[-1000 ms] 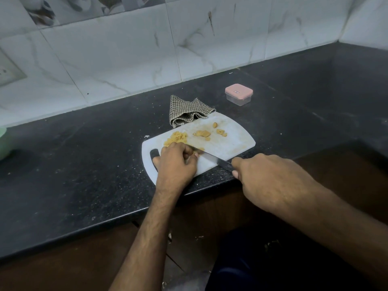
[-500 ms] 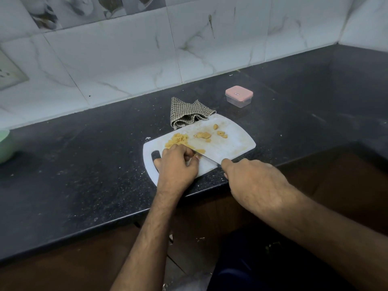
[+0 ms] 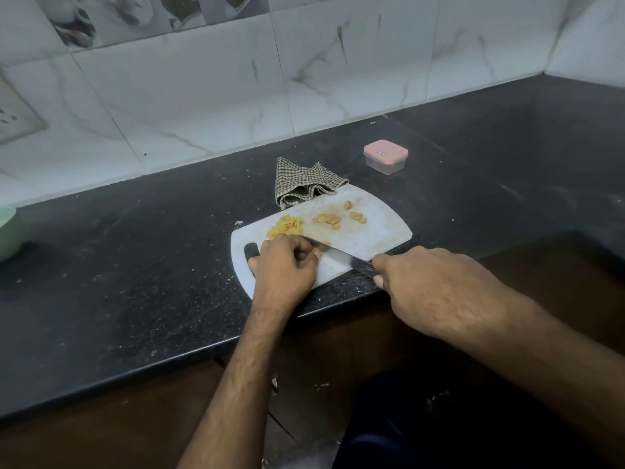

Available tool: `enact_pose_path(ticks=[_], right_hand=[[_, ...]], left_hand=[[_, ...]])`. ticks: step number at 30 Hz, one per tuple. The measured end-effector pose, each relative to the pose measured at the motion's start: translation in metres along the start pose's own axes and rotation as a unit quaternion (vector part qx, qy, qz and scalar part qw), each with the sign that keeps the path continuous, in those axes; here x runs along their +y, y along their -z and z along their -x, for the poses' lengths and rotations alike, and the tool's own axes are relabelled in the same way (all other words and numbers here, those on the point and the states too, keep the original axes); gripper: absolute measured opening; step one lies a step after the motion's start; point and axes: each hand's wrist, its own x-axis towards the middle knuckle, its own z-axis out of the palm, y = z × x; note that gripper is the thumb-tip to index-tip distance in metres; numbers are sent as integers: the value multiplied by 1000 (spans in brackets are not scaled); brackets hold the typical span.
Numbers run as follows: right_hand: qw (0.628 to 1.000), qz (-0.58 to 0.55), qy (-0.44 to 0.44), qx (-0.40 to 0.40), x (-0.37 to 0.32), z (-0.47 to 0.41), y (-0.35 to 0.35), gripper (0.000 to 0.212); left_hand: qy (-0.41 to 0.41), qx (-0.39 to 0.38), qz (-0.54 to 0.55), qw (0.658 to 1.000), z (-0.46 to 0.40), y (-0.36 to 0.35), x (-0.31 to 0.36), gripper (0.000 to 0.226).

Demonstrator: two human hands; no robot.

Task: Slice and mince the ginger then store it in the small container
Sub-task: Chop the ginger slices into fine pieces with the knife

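Knife (image 3: 341, 257) has drawn back toward the right hand (image 3: 436, 292) gripping its handle, left hand (image 3: 285, 265) curled on ginger on the cutting board (image 3: 378, 236), shreds (image 3: 285, 226) just beyond, so slicing continues, lidded small container (image 3: 385, 157) far right

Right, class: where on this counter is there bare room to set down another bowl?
Free: the black counter between the green bowl and the cutting board, and the stretch right of the pink-lidded container. Crowded: the board, with ginger, the knife and both hands.
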Motion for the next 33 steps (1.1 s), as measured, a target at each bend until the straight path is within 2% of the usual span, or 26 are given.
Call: enact_pose_path(ticks=[11, 18, 28, 33], right_hand=[[1000, 11, -10, -21, -3, 1, 1, 17], [999, 3, -7, -53, -6, 0, -1, 21], [995, 90, -2, -40, 2, -7, 20, 18], [984, 138, 25, -110, 11, -19, 37, 9]], left_hand=[[2, 5, 22, 1000, 0, 3, 1, 16], [15, 8, 32, 999, -1, 1, -2, 14], [15, 16, 57, 998, -3, 0, -4, 9], [46, 13, 94, 994, -4, -1, -6, 26]])
